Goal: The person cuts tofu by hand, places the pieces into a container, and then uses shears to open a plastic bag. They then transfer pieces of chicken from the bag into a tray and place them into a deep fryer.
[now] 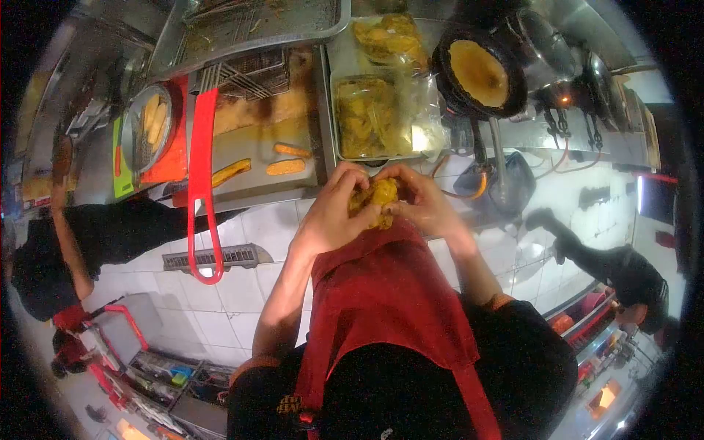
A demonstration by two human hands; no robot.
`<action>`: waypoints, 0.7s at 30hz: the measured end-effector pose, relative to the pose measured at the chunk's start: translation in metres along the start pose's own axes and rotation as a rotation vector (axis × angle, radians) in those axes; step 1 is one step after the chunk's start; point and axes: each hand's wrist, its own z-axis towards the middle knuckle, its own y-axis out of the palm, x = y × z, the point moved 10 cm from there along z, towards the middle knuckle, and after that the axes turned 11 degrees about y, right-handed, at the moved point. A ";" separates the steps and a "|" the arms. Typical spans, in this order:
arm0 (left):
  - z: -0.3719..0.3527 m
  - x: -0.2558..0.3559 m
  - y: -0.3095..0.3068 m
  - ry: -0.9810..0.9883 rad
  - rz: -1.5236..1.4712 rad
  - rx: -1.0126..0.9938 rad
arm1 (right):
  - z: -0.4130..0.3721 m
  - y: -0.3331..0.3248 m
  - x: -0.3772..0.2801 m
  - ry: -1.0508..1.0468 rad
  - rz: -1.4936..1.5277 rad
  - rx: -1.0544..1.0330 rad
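Note:
Both my hands hold a piece of yellow marinated meat (383,193) in front of my red apron, close to the counter's edge. My left hand (341,204) curls around its left side, with the thumb pressed across the front. From the other side my right hand (412,192) grips it, fingers bent over the top. Just beyond the hands stands a plastic-lined tray (359,155) with similar yellow pieces in it. Behind that lies another yellow batch (390,38) in clear plastic. The fingers partly cover the held piece, so its full shape is hidden.
Left is a fryer (308,117) with pieces frying and a red-handled basket (204,147). A round pan (149,125) holds fried strips. Right, a black pan (480,73) with yellowish contents sits on the stove. One person (110,235) stands left, another (620,275) right.

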 end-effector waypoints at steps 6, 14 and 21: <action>-0.004 -0.007 0.001 -0.038 -0.043 0.031 | -0.001 0.005 0.006 0.015 -0.079 -0.005; -0.005 -0.015 0.005 -0.073 -0.028 0.049 | 0.002 0.003 0.007 0.000 0.003 0.001; -0.008 -0.008 0.011 -0.022 0.085 0.117 | 0.002 -0.004 0.007 0.015 0.003 0.040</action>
